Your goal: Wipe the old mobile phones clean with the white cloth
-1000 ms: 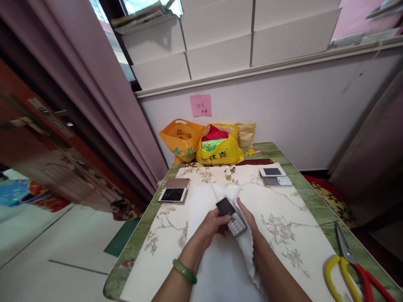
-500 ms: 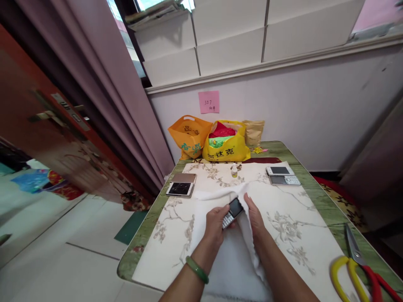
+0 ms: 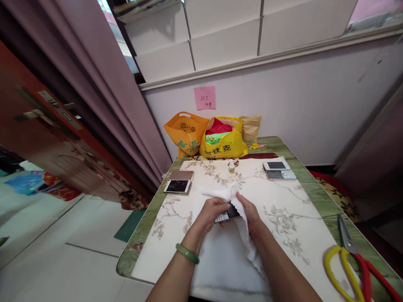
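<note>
A keypad mobile phone (image 3: 222, 217) is gripped in my left hand (image 3: 210, 214), thumb across its front and fingers beneath. My right hand (image 3: 251, 212) pinches a white cloth (image 3: 225, 260) against the phone's far right end, so part of the screen is covered. The rest of the cloth spreads over the tabletop and hangs down between my forearms. Beyond my hands stands a small bottle (image 3: 231, 167) with a white cap.
Phones (image 3: 178, 186) lie at the left, and more phones (image 3: 280, 174) at the right. Scissors (image 3: 349, 247) with yellow and red handles rest at the near right edge. An orange bag (image 3: 187, 136) and a yellow bag (image 3: 225, 149) stand at the back, beside a brown pouch (image 3: 251, 128).
The phone has turned flatter and moved slightly left and nearer. The cloth in my right hand now covers more of its screen end. The whole view has shifted a little.
</note>
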The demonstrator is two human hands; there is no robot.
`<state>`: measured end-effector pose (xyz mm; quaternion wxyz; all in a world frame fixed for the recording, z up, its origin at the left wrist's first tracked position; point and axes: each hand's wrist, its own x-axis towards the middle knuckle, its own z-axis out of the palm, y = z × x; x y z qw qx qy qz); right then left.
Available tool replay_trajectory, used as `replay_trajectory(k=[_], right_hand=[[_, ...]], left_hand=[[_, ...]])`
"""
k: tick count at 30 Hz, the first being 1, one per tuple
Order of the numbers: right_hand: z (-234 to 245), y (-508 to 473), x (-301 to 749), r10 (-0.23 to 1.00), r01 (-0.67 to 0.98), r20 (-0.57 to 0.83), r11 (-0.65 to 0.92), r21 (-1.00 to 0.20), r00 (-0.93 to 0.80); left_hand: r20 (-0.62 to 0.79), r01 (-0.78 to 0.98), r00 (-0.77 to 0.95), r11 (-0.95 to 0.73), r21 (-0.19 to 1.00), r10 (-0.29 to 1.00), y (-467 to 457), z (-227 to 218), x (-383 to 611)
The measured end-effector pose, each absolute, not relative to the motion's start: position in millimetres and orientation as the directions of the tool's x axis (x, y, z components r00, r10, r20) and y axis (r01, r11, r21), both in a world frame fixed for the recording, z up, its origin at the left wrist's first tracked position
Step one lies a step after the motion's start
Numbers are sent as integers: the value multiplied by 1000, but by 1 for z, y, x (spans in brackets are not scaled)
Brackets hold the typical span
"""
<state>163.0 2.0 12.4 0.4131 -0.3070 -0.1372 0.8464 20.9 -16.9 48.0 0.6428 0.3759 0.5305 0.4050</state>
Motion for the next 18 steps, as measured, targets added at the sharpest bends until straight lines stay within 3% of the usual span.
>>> replay_trajectory(k=[4,6,10,14,18], right_hand=[[12,4,164,779,-623,-391,-627,-468,-490],[10,6,165,783,-628,-410,-621,-469,-468],[5,11,163,853,-702,-441,-494,-513,-279],[0,13,157,910,-772,-414,-280,-570,-24],[-7,15,153,925,-777,-376,-196,-598,56]], left_hand=[[-386,-74,151,400,914,910,-17,47,24],[-401,-96,94,409,908,911,-17,45,25],[-405,-314,-157,343,885,901,-17,43,25],[-309,-503,-251,149,851,917,-19,38,34],[-278,-590,-283,61,805,918,-24,30,59]])
